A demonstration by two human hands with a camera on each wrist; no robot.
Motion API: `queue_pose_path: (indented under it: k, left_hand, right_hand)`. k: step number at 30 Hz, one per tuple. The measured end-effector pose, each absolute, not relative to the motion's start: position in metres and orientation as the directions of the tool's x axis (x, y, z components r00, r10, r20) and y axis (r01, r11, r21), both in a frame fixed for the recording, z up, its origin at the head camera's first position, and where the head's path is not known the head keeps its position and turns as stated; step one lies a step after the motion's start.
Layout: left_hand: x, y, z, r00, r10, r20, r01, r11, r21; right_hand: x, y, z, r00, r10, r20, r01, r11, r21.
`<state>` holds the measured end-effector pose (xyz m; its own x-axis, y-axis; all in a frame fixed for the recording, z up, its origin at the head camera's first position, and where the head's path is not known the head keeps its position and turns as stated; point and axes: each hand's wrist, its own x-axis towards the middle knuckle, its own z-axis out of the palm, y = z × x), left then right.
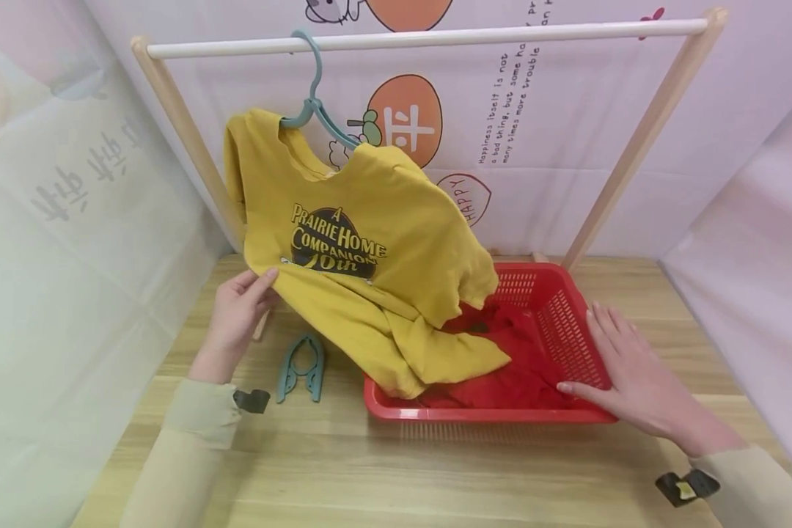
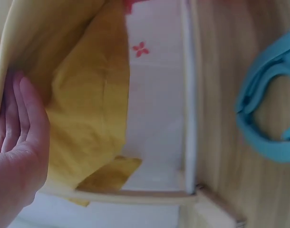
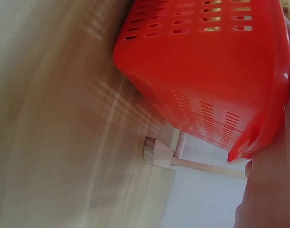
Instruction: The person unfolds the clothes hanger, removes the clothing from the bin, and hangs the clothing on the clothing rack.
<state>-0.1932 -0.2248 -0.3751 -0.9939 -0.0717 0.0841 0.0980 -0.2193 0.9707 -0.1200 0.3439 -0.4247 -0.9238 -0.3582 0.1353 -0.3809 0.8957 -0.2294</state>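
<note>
A yellow T-shirt [image 1: 409, 220] with a dark printed front hangs on a blue-green hanger [image 1: 315, 70], which hooks over the white rod. Its lower part is folded up and drapes into the red basket [image 1: 488, 415]. My left hand [image 1: 240, 308] pinches the shirt at its left edge, thumb on top; in the left wrist view the hand's fingers [image 2: 24, 109] lie behind the cloth. My right hand [image 1: 640, 374] rests on the basket's right rim, fingers straight along the side and thumb over the front corner. Red cloth [image 1: 521, 367] lies inside the basket.
A folded blue-green hanger [image 1: 303, 367] lies on the wooden table [image 1: 317, 469], left of the basket. The rack's white rod [image 1: 501, 35] spans the back, between wooden posts [image 1: 640, 147]. Printed white cloth [image 1: 554, 147] hangs behind.
</note>
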Motion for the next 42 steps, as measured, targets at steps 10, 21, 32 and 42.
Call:
queue_pose_path:
  k: [10, 21, 32, 42]
  left_hand:
    - [-0.207, -0.25, -0.343, -0.957, -0.217, 0.191, 0.261, -0.364, 0.894]
    - [-0.233, -0.27, -0.383, -0.979, -0.204, 0.0, 0.061, -0.292, 0.954]
    - [-0.228, -0.252, -0.439, -0.957, 0.092, -0.275, -0.244, 0.261, 0.934]
    - [-0.186, -0.228, -0.45, -0.913, 0.211, -0.348, -0.288, 0.268, 0.919]
  right_hand:
    - [-0.111, 0.342, -0.429, -0.915, -0.367, 0.166, -0.397, 0.89, -0.224]
    - [-0.11, 0.342, -0.432, -0.929, -0.339, 0.146, -0.368, 0.889, -0.273]
    - [-0.108, 0.341, -0.43, -0.935, -0.329, 0.13, -0.353, 0.891, -0.287]
    - [-0.11, 0.342, -0.43, -0.942, -0.314, 0.118, -0.335, 0.888, -0.315]
